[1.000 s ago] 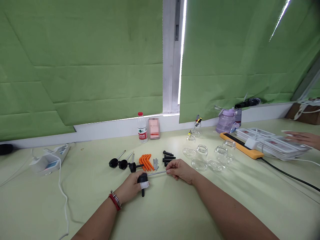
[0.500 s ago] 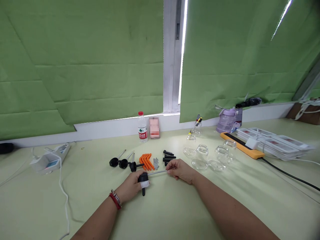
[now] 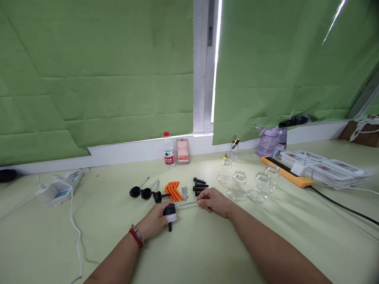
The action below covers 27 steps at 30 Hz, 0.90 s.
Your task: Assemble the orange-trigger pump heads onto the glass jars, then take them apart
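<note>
My left hand (image 3: 156, 219) is closed around a round black cap (image 3: 169, 210) with a short black stem pointing toward me. A thin metal rod (image 3: 186, 204) runs from the cap to the right. The fingertips of my right hand (image 3: 211, 202) pinch the rod's far end. Beyond my hands lie several similar black caps with rods (image 3: 146, 193), orange bent pieces (image 3: 173, 191), small metal screws or pins (image 3: 184, 193) and black ribbed pieces (image 3: 199, 185). White tape wraps my left thumb.
Clear glass jars (image 3: 239, 179) and round clear pieces stand to the right, near an orange power strip (image 3: 287, 172) and stacked white packages (image 3: 328, 169). A water bottle (image 3: 169, 152) stands at the back. At left lies a white power strip (image 3: 63, 189) with its cord.
Hardly anything differs. Both hands keep their hold on the black cap and its rod, with only a very slight shift of my right fingers.
</note>
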Tool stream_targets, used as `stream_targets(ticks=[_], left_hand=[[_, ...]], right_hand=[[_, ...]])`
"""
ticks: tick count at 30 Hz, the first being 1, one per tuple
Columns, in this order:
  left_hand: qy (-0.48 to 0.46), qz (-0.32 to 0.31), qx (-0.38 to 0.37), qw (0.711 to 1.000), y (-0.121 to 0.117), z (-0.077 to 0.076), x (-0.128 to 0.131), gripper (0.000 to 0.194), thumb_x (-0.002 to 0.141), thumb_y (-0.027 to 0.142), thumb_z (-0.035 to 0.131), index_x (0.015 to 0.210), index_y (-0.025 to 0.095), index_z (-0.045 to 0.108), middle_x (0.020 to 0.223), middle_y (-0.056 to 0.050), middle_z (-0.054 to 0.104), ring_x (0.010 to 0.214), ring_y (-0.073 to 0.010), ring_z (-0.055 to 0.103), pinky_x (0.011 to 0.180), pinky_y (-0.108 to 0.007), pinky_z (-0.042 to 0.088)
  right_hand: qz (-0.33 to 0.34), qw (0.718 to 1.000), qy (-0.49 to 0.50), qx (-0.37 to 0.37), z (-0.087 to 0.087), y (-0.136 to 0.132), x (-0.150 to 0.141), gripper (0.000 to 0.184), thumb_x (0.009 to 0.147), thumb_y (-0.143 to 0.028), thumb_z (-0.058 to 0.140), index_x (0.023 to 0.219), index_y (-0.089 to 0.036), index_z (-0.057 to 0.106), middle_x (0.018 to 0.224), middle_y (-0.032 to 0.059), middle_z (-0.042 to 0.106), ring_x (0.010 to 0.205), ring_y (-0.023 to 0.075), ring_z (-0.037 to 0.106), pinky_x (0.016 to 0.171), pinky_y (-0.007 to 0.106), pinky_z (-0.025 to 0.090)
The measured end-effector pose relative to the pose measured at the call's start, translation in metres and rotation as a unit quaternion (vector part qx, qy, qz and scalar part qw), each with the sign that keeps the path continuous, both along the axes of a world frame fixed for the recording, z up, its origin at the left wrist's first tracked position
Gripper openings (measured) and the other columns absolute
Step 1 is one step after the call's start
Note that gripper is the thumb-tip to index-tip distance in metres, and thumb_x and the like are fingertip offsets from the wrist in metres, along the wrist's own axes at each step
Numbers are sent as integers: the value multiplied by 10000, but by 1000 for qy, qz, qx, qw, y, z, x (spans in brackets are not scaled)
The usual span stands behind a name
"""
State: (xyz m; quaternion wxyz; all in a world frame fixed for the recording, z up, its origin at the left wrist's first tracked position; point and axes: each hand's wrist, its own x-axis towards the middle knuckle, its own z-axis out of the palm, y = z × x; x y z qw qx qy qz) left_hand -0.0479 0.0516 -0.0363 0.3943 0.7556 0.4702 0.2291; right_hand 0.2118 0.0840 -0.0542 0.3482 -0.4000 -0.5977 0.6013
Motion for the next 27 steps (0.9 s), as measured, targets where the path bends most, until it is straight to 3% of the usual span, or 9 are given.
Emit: stream_targets(ticks=[4,15,19,23,27], left_hand=[[-2,2,-1,1000,-1,0,0,270,757,424,550,857,174,539,800,7,509,720,-147,446,644,-246,371],[4,3,3,1000,0,0,0,279,752,434,551,852,174,544,830,-4,532,734,-155,459,654,-250,375],[3,8,-1,1000,0,-1,0,274,751,433,551,842,175,536,821,1,530,728,-152,460,650,-248,374],[0,6,1,1000,0,-2,0,268,750,423,550,843,172,538,836,-1,536,740,-156,466,660,-251,377],[-4,6,-2,1000,0,-1,0,279,741,430,558,852,174,547,840,-1,538,749,-160,467,678,-258,381]], right_hand=[[12,1000,-24,4,0,0,0,298,689,-421,652,684,-129,591,629,8,582,467,49,410,419,185,347],[15,999,-48,14,4,-2,-4,416,755,-526,550,634,-128,575,553,-9,533,440,50,394,417,186,345],[18,999,-24,15,2,-1,-2,398,769,-518,540,693,-129,578,561,-15,532,437,49,404,425,188,358],[31,999,13,4,-1,0,1,323,697,-438,648,808,-148,560,710,8,596,488,55,457,440,186,385],[35,999,14,-4,-2,0,1,308,657,-380,680,814,-153,544,730,10,605,501,56,466,446,182,386]])
